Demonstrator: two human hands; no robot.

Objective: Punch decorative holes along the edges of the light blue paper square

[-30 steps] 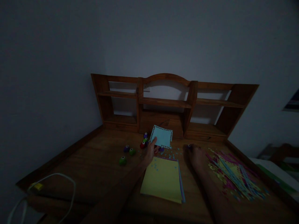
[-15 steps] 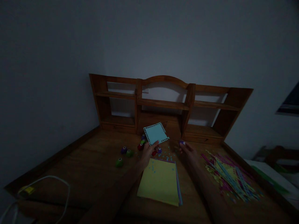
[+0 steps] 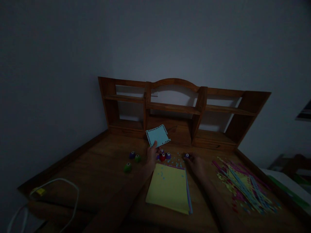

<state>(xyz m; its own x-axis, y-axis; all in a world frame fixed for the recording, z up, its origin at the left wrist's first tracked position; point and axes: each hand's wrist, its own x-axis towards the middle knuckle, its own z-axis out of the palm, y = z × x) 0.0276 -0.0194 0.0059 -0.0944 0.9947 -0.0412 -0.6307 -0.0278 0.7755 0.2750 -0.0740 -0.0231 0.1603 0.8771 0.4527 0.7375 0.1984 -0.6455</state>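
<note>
My left hand pinches the lower edge of a light blue sheet of paper, tilted up, with small holes punched along its borders. The fingers of my right hand are closed around a purple craft punch low at the desk top. Close to my left hand are a red punch and another purple punch. Farther left lie a purple punch and two green punches, one a green punch nearer me. Tiny blue paper bits are scattered between my hands.
A stack of coloured paper, yellow on top, lies in front of me. Cut paper strips are heaped at the right. A wooden shelf unit stands at the back of the desk. A white cable loops at the lower left.
My right hand has lowered the purple punch towards the desk top. My left hand has moved the blue paper left, and more of the punches beside it now show. The view has shifted slightly.
</note>
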